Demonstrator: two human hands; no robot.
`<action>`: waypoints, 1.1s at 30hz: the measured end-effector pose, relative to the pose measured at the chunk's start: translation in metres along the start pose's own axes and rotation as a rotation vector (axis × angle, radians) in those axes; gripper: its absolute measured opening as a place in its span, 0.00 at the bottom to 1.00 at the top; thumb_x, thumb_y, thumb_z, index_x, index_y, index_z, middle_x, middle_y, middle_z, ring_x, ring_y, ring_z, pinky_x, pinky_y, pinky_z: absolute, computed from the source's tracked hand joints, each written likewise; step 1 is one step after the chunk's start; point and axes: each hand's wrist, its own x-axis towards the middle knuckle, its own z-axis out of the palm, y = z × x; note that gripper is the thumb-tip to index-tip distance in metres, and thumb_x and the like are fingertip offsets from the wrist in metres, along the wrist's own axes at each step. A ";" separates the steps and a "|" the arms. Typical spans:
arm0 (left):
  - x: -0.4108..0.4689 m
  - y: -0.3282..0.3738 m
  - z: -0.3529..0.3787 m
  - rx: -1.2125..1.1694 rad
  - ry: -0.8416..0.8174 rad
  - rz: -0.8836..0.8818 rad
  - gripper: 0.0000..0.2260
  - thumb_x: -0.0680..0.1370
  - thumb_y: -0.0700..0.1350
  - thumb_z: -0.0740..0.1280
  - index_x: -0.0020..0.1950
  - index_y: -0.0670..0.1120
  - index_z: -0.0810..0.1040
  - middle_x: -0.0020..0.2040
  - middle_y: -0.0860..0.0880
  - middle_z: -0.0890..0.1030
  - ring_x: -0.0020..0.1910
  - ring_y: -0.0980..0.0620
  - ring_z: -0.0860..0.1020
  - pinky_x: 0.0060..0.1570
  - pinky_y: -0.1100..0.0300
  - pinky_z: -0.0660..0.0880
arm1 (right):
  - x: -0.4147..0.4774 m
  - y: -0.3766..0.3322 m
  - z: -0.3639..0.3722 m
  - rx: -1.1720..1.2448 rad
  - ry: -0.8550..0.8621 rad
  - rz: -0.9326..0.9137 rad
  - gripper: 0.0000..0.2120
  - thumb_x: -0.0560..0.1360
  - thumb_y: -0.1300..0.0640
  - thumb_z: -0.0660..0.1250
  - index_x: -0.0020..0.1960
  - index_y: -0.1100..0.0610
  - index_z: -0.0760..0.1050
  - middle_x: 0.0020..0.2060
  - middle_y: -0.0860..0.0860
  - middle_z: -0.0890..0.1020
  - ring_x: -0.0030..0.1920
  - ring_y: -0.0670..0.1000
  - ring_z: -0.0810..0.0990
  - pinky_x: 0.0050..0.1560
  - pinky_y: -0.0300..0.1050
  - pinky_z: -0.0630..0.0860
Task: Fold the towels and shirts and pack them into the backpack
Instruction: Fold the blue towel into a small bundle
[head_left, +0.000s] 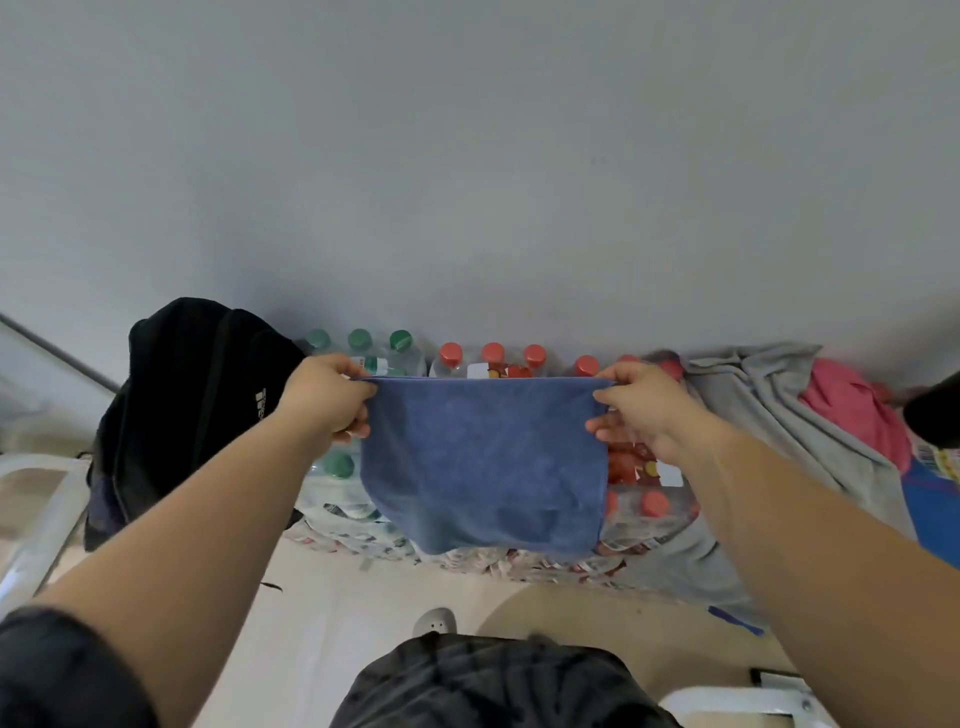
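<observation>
Blue towel (483, 462), top corners clamped in left fingers (355, 429) and right fingers (601, 430).

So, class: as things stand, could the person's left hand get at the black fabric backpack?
Probably yes, once freed: the left hand pinches a top corner of the blue terry towel, but the black fabric backpack stands right beside it, with nothing between.

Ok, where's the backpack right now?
The black backpack sits at the left of the head view, against the wall, beside the green-capped bottles, left of the left hand gripping the blue towel.
</observation>
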 end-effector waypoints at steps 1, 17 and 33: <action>0.004 0.000 0.004 -0.089 -0.037 -0.058 0.03 0.80 0.38 0.64 0.52 0.44 0.77 0.29 0.43 0.77 0.21 0.48 0.76 0.21 0.63 0.70 | 0.004 0.001 0.004 0.086 0.011 0.028 0.07 0.81 0.66 0.61 0.51 0.58 0.76 0.44 0.57 0.80 0.36 0.56 0.85 0.32 0.44 0.81; 0.070 0.061 0.031 -0.284 -0.160 0.137 0.06 0.80 0.35 0.63 0.48 0.45 0.75 0.40 0.42 0.83 0.36 0.47 0.80 0.37 0.57 0.75 | 0.058 -0.035 -0.019 0.047 0.352 -0.080 0.07 0.79 0.67 0.61 0.54 0.60 0.75 0.50 0.63 0.81 0.41 0.56 0.83 0.55 0.59 0.81; 0.040 0.017 -0.003 -0.245 -0.051 0.412 0.07 0.76 0.36 0.72 0.44 0.47 0.82 0.37 0.46 0.82 0.31 0.54 0.72 0.33 0.62 0.71 | 0.002 -0.023 -0.016 -0.091 0.296 -0.470 0.09 0.74 0.69 0.68 0.48 0.59 0.83 0.46 0.49 0.87 0.48 0.48 0.85 0.51 0.43 0.81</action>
